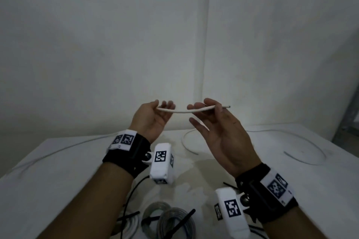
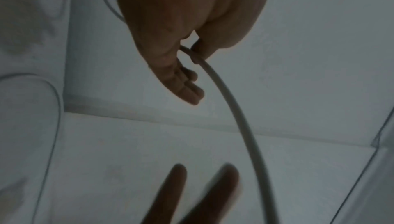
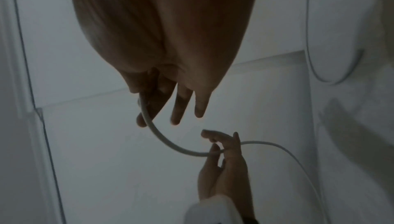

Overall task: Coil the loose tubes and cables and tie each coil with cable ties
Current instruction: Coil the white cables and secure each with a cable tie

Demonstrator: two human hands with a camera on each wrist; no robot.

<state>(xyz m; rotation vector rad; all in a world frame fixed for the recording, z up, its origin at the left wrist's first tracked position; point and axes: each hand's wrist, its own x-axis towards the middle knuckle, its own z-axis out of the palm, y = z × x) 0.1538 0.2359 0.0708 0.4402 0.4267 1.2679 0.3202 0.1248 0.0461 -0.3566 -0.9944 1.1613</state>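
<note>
White cable [image 1: 191, 110] is pinched near its free end by the right hand [image 1: 223, 134] and further along by the left hand [image 1: 153, 118], both raised above the white table [image 1: 58, 165]. More of it curves across the tabletop behind. Tied grey coils [image 1: 171, 219] lie nearest the person.

Tied coils [image 1: 171, 219] crowd table's [image 1: 58, 161] near edge

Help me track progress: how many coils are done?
3, at the near table edge: white coil at left, grey coil beside it, second grey coil overlapping. Others may be hidden.
</note>
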